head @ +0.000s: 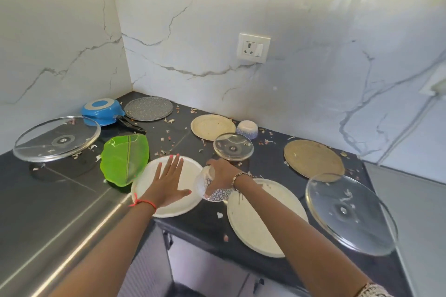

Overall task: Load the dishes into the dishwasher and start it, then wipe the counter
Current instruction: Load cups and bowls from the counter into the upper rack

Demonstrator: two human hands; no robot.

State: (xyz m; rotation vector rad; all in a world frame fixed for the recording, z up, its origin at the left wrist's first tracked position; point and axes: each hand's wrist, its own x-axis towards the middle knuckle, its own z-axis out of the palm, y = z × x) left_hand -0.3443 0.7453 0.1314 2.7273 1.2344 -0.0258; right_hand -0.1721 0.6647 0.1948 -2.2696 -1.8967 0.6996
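Observation:
My left hand [169, 181] lies flat with fingers spread on a round white plate [185, 205] at the counter's front edge. My right hand [223, 173] grips a small white bowl with a blue pattern [212, 191], tipped on its side just right of that plate. A second white plate [253, 222] lies under my right forearm. A green leaf-shaped plate [123, 159] touches the first plate's left rim.
On the dark counter [198, 222] with scattered food scraps: glass lids [56, 138] [233, 146] [350, 213], an upturned blue pan [102, 111], a grey speckled plate [148, 108], a cream plate [211, 126], a brown plate [313, 159], an upturned patterned bowl [247, 129]. A wall socket [253, 48] behind.

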